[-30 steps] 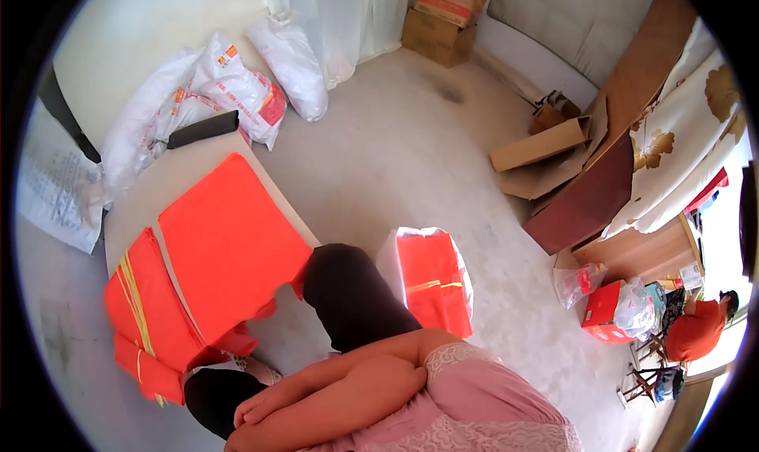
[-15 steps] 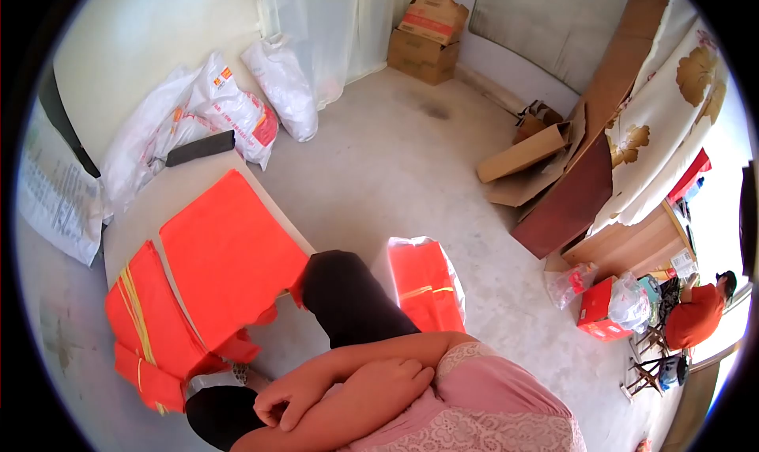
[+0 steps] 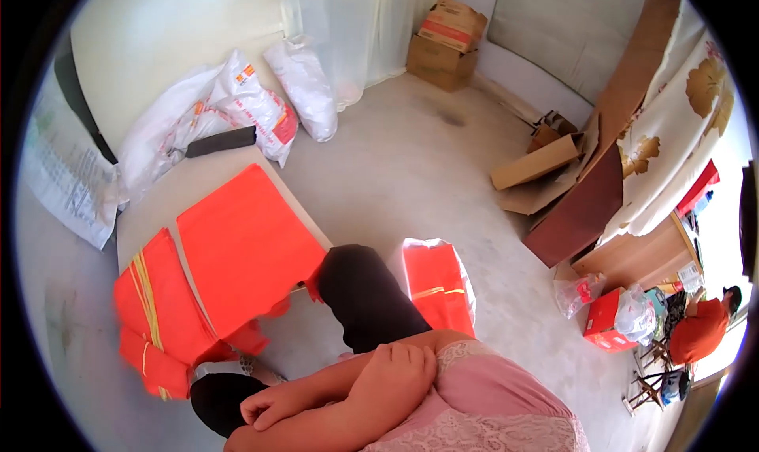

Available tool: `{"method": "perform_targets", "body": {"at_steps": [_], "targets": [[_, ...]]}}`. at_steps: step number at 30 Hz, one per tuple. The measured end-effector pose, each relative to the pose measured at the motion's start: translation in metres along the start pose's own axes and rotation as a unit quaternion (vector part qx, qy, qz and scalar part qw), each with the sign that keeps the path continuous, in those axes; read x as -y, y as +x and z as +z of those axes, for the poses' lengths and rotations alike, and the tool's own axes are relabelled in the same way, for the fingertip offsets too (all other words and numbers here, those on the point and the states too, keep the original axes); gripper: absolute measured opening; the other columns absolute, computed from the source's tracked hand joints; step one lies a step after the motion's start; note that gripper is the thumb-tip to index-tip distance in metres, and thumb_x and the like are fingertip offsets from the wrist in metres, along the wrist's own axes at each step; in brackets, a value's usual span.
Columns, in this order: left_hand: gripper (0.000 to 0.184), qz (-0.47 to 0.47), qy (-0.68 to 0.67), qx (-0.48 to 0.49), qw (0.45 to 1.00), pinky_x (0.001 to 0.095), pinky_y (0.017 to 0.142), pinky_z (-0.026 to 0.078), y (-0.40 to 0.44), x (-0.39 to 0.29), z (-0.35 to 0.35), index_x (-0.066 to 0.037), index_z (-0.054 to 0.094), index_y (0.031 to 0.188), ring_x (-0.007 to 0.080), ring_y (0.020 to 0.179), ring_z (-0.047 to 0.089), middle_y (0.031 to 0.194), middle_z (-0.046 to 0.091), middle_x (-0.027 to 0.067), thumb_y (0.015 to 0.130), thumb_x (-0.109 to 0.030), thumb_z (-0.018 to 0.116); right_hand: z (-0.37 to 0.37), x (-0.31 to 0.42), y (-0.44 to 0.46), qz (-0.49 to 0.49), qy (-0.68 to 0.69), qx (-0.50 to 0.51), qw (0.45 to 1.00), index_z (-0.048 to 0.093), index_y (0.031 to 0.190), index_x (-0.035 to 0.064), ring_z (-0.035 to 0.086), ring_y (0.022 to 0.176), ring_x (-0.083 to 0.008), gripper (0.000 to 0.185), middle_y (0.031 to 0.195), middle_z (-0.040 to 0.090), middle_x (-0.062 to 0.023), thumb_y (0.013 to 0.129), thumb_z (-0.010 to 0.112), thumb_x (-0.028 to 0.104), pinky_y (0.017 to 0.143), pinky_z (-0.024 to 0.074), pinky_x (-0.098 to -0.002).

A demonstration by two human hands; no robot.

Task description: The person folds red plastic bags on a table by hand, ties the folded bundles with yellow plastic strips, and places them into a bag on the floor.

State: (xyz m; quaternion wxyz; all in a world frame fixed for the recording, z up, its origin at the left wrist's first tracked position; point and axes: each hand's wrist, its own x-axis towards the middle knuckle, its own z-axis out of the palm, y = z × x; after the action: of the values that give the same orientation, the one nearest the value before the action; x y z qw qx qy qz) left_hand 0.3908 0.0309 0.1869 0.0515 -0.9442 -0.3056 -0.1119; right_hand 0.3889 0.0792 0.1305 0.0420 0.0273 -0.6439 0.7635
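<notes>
My arms are crossed in front of my pink lace-trimmed top [image 3: 506,397]. My left hand [image 3: 402,363] lies on my right upper arm, its fingers bent and pressed together around it. Near my left elbow, my right hand [image 3: 265,408] rests with curled fingers against my left arm. Beyond my black-clad knee is a board-like surface [image 3: 299,209] bearing a flat red sheet stack [image 3: 245,246]. Beside that stack lie folded red bundles [image 3: 162,294] tied with yellow strands [image 3: 145,298]. Neither hand touches the red material.
A white bag with a red bundle [image 3: 436,282] stands on the floor. White sacks [image 3: 249,108] and a dark roll [image 3: 221,141] are at the upper left. Cardboard boxes [image 3: 443,63], an open carton [image 3: 538,163] and a red box [image 3: 605,317] are farther off. A person in orange [image 3: 700,329] sits at right.
The view has shifted slightly. My left hand has bent its fingers more over my right arm. My right hand rose and opened a little, then settled back against my left arm.
</notes>
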Motion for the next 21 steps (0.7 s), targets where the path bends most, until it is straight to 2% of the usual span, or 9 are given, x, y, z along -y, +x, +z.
{"method": "perform_targets", "body": {"at_steps": [8, 14, 21], "targets": [[0.021, -0.02, 0.118, 0.016, 0.993, 0.0378, 0.086, 0.055, -0.004, -0.005, -0.001, -0.007, 0.067, 0.109, 0.0277, 0.092, 0.065, 0.094, 0.068, 0.0125, 0.093, -0.019, 0.062, 0.005, 0.0, 0.017, 0.009, -0.007, 0.004, 1.0, 0.066, 0.102, 0.003, 0.059, 0.086, -0.0082, 0.026, 0.097, 0.068, -0.0001, 0.097, 0.067, 0.028, 0.075, 0.0484, -0.0277], [0.024, -0.012, 0.139, 0.048, 0.989, 0.0393, 0.088, 0.054, -0.001, -0.005, -0.003, -0.006, 0.067, 0.113, 0.0292, 0.096, 0.066, 0.097, 0.069, 0.0146, 0.095, -0.02, 0.059, 0.002, 0.007, 0.003, 0.036, -0.021, -0.001, 0.999, 0.066, 0.101, 0.0029, 0.06, 0.084, -0.0084, 0.027, 0.095, 0.068, 0.0002, 0.097, 0.068, 0.029, 0.073, 0.0485, -0.0279], [0.025, -0.031, 0.154, 0.026, 0.987, 0.0398, 0.091, 0.054, -0.003, -0.005, -0.003, -0.007, 0.067, 0.114, 0.0299, 0.097, 0.066, 0.102, 0.069, 0.0168, 0.097, -0.022, 0.058, 0.0, 0.003, 0.031, 0.06, -0.037, 0.032, 0.997, 0.066, 0.099, 0.0028, 0.06, 0.082, -0.0087, 0.028, 0.092, 0.068, 0.0006, 0.097, 0.07, 0.03, 0.071, 0.0488, -0.028]]}}
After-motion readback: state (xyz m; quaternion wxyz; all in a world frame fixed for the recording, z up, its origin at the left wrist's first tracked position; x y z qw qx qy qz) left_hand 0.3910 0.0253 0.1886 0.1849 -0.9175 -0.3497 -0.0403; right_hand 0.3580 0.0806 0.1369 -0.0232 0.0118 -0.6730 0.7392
